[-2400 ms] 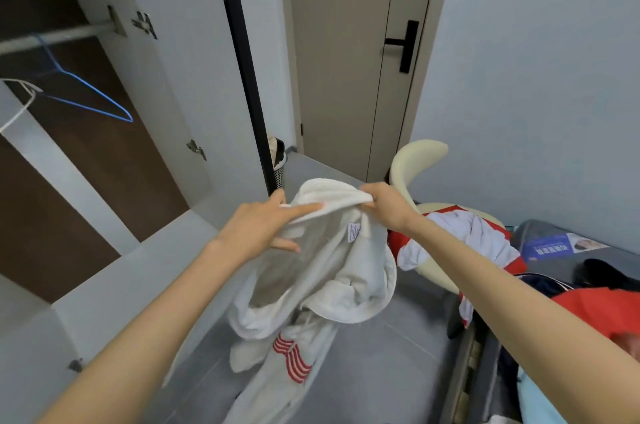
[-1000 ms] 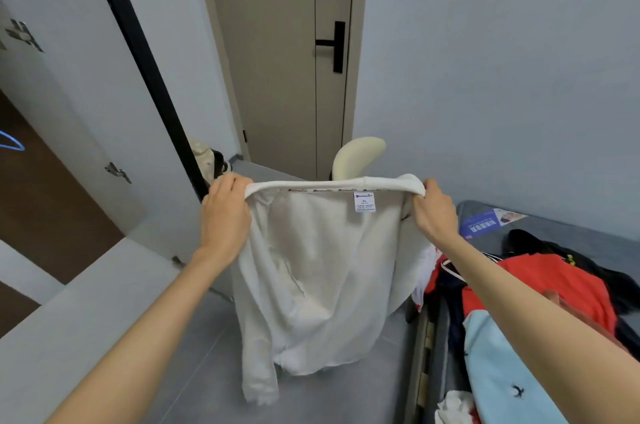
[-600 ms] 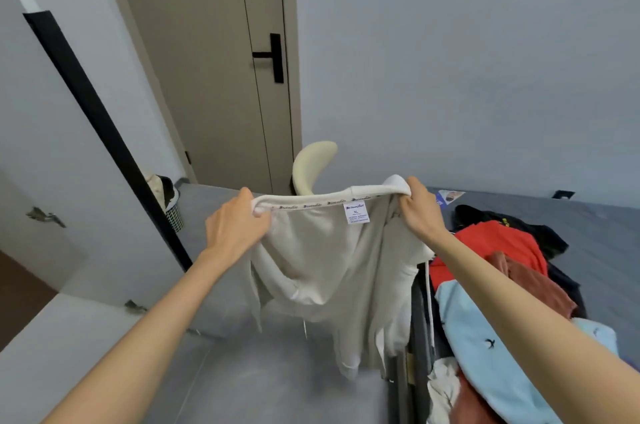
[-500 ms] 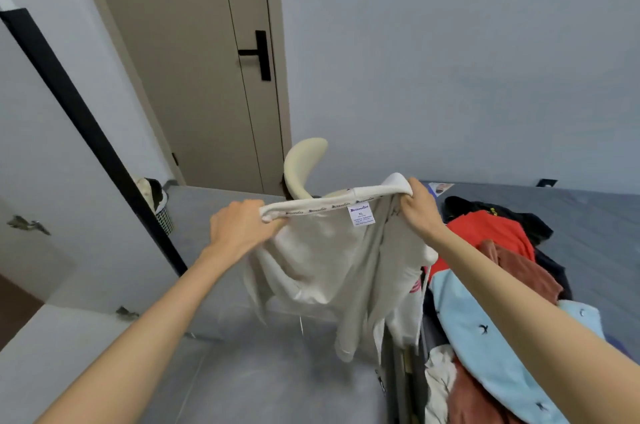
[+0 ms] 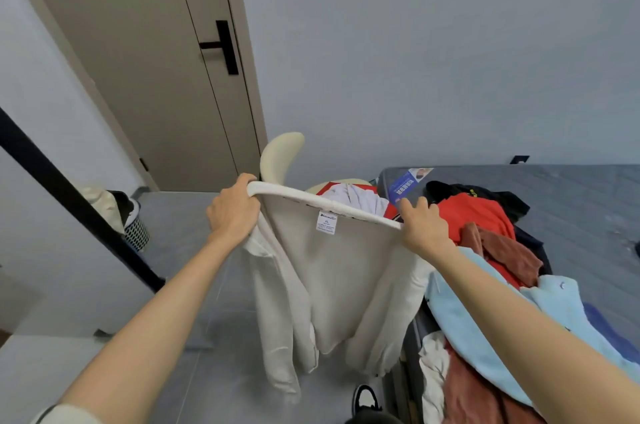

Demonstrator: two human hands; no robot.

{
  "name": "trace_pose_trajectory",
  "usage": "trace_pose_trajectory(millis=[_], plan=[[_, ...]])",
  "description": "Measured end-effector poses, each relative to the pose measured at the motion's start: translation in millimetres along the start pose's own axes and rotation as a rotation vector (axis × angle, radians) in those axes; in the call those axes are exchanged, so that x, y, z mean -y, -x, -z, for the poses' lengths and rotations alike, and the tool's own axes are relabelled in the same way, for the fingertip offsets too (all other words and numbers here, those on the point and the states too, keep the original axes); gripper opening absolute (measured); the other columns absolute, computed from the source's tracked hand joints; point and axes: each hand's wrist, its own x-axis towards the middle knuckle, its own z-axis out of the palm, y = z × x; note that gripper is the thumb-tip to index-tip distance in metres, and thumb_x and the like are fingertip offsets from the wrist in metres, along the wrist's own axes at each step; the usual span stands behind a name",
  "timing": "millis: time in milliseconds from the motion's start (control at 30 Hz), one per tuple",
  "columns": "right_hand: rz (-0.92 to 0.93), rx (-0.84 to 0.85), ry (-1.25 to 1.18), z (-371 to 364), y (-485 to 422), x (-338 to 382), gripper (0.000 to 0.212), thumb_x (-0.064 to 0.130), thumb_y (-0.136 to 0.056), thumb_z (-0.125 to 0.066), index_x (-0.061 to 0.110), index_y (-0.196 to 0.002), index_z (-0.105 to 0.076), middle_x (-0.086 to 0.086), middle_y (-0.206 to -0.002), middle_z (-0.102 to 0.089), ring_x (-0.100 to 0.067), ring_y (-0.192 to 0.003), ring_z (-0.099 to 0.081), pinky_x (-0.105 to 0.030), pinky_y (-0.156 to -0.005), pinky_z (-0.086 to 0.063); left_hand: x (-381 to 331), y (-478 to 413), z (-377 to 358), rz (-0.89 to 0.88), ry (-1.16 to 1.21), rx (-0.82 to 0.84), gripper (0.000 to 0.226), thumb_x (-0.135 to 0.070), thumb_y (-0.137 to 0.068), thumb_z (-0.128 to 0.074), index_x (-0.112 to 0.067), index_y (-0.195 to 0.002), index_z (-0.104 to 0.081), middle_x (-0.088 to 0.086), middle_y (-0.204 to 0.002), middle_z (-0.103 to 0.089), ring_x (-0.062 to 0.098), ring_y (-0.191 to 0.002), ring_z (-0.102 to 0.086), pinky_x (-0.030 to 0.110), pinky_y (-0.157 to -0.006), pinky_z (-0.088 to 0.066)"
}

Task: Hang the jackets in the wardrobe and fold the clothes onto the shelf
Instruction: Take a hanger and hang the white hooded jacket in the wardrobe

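A cream-white garment (image 5: 332,288) hangs in front of me, stretched by its collar band, with a small XL label below the band. My left hand (image 5: 233,212) grips the left end of the collar, and my right hand (image 5: 420,226) grips the right end, held lower. The sleeves dangle toward the floor. On the grey bed (image 5: 571,202) to the right lies a pile of clothes: a light blue top (image 5: 485,326), a red top (image 5: 474,212), a rust-brown piece (image 5: 502,250) and a black garment (image 5: 485,191). The wardrobe interior is out of view.
A cream chair (image 5: 280,155) holding a white and red garment (image 5: 353,197) stands behind the stretched collar. A beige door (image 5: 145,60) is at the back left. The black-edged wardrobe door (image 5: 62,195) is at left, with a mesh bin (image 5: 136,233) beside it. My shoe (image 5: 365,399) shows below.
My view has swung right, away from the wardrobe toward the bed. The bunched garment has been spread out by its collar, and my right hand now sits lower, tilting the band.
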Motion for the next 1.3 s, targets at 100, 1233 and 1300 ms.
trace_pose_trajectory(millis=[100, 1233, 1300], plan=[[0.012, 0.043, -0.061, -0.7, -23.3, -13.7, 0.028, 0.012, -0.084, -0.054, 0.013, -0.111, -0.048, -0.013, -0.112, -0.05, -0.035, -0.1, -0.055, -0.035, -0.07, -0.038, 3.6, -15.4, -14.5, 0.031, -0.006, 0.03, 0.043, -0.008, -0.087, -0.037, -0.029, -0.121, -0.053, 0.011, -0.099, -0.063, 0.032, -0.081, -0.053, 0.035, -0.068, -0.037], [-0.635, -0.004, -1.525, -47.7, -370.6, -41.2, 0.038, 0.002, -0.089, -0.03, -0.001, -0.119, -0.053, -0.016, -0.094, -0.062, -0.017, -0.048, -0.059, -0.043, -0.079, -0.058, -148.2, -313.6, -268.5, 0.283, 0.584, 0.359, 0.02, -0.005, -0.091, -0.038, -0.011, -0.088, -0.057, 0.009, -0.078, -0.055, 0.023, -0.063, -0.054, 0.029, -0.052, -0.049], [-0.67, 0.003, -1.516, -65.0, -409.6, -34.3, 0.036, 0.003, -0.089, -0.033, 0.0, -0.119, -0.054, -0.017, -0.098, -0.063, -0.02, -0.056, -0.06, -0.04, -0.079, -0.058, -147.6, -344.3, -299.3, 0.365, 0.67, 0.395, 0.02, -0.004, -0.092, -0.039, -0.007, -0.097, -0.057, 0.008, -0.087, -0.056, 0.015, -0.068, -0.054, 0.021, -0.045, -0.048]])
